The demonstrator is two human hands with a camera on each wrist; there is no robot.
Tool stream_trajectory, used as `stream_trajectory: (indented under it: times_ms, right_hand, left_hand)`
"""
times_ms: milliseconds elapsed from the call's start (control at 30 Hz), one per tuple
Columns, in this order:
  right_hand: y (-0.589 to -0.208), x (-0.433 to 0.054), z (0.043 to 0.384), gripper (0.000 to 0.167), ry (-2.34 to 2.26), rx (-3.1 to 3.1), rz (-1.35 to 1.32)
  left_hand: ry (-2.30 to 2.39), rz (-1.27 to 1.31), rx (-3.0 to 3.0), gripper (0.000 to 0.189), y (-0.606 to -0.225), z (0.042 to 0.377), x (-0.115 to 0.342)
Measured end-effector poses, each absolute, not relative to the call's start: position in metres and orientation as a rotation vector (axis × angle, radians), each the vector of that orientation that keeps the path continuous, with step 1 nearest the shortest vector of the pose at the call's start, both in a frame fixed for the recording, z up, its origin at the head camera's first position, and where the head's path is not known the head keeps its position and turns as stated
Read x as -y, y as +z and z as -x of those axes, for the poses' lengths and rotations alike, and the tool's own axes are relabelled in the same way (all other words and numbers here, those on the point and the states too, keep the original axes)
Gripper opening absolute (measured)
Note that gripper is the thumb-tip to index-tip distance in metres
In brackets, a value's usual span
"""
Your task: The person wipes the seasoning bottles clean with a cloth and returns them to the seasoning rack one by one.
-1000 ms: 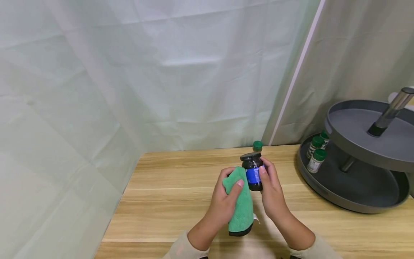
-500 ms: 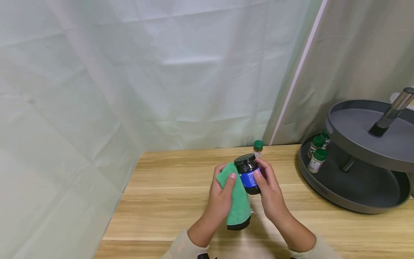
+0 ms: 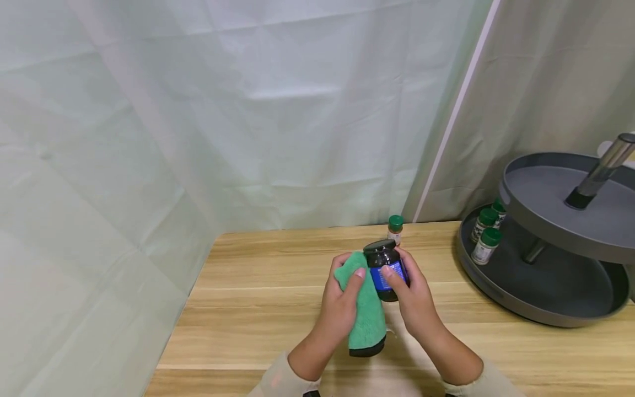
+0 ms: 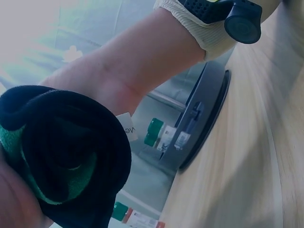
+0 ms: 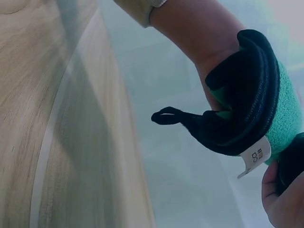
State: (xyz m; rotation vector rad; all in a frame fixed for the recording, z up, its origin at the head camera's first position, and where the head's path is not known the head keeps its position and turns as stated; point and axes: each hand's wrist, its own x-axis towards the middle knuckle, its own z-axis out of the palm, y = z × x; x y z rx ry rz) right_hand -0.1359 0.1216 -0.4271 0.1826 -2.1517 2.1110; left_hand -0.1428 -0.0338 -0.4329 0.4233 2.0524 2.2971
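Observation:
My left hand (image 3: 340, 303) grips a folded green cloth (image 3: 368, 317) with dark edging, the thumb lying over its front. In my right hand (image 3: 414, 295) is a dark glass jar (image 3: 382, 256) with a black lid and a blue label; the thumb presses on the label. Cloth and jar meet side by side above the table, the jar tilted a little to the left. The right wrist view shows the cloth's dark rolled end (image 5: 247, 95), a hanging loop and a white tag (image 5: 256, 154). From the left wrist view the rolled cloth (image 4: 71, 142) hides the jar.
A green-capped spice bottle (image 3: 394, 229) stands on the wooden table (image 3: 258, 309) behind the jar. At the right is a grey two-tier turntable (image 3: 560, 298), its lower tray bearing several green-capped bottles (image 3: 485, 247). Pale curtains (image 3: 297, 138) hang behind the table.
The jar and both hands have shifted slightly left and then back a little right. The jar has turned and tilted in my right hand, and the right thumb has moved further across the label.

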Motion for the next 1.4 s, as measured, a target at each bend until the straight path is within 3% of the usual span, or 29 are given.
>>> stream_trajectory:
  times_ms: [500, 1400]
  right_hand:
    - [-0.435, -0.126, 0.147, 0.044, 2.121, 2.139, -0.129]
    - [-0.432, -0.120, 0.140, 0.038, 2.121, 2.049, -0.273]
  left_hand:
    - [2.120, -0.586, -2.269, 0.030, -0.432, 0.133, 0.030]
    - [2.257, -0.371, -2.110, 0.028, -0.440, 0.150, 0.034]
